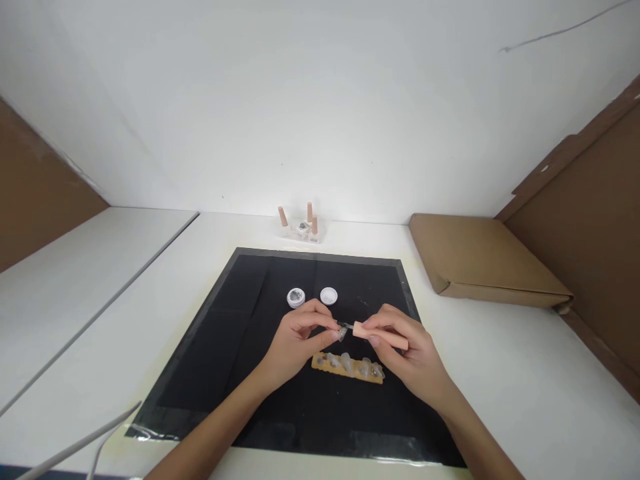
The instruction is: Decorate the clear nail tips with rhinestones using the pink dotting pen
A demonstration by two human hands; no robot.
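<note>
Between the thumb and fingers of my left hand (306,331) is a small clear nail tip (343,334). My right hand (406,343) grips the peach handle of a nail polish brush (380,335), whose dark thin end reaches to the nail tip. Just below the hands lies a yellow strip (350,373) carrying several translucent nail tips (347,362). Beyond my left hand, a small white jar (296,297) stands uncapped with grey glittery stuff inside. Its likely lid, a round white cap (329,296), lies to the right of it.
A black mat (210,360) is taped to the white table. At the back, a clear holder (300,233) carries several peach-capped bottles. To the right lies a flat cardboard box (485,260); brown panels flank both sides. A grey cable (85,440) runs at the lower left.
</note>
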